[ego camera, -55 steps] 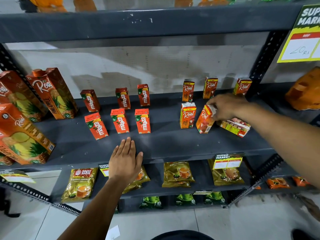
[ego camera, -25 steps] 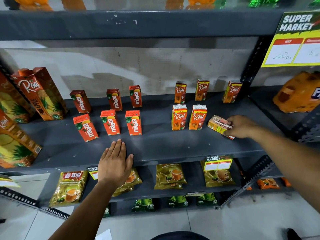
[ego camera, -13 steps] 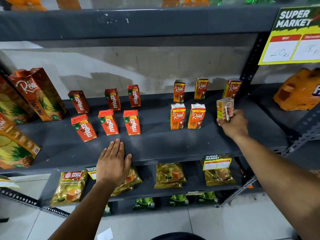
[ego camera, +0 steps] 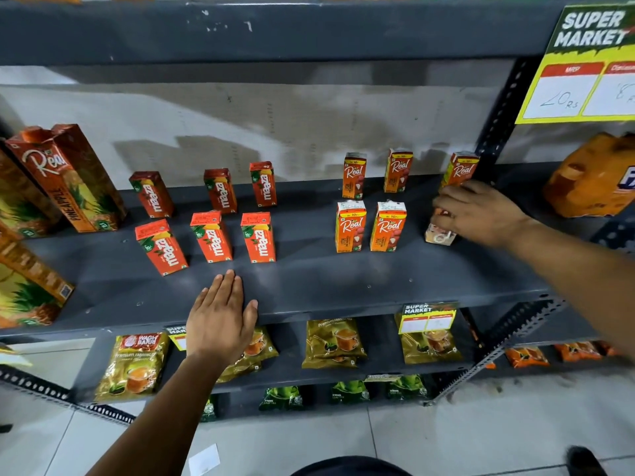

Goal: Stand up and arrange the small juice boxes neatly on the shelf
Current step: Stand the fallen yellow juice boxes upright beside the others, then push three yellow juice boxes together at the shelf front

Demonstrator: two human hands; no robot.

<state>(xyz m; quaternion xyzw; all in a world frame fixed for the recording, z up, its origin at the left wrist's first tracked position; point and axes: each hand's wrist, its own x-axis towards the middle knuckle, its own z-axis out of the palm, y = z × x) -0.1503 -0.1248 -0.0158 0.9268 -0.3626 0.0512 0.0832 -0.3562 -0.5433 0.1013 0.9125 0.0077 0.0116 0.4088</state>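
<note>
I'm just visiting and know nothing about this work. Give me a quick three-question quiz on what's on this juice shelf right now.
1. Count: how many small Maaza boxes stand on the shelf?
2. True or false: the left hand is gripping a juice box.
3. Multiple choice: the right hand is on a small box that sits
A) left of the Maaza boxes
B) right of the front pair of Real boxes
C) on the lower shelf with the tea packets

Key
1. Six, in two rows of three.
2. False; it lies flat on the shelf's front edge, holding nothing.
3. B.
</note>
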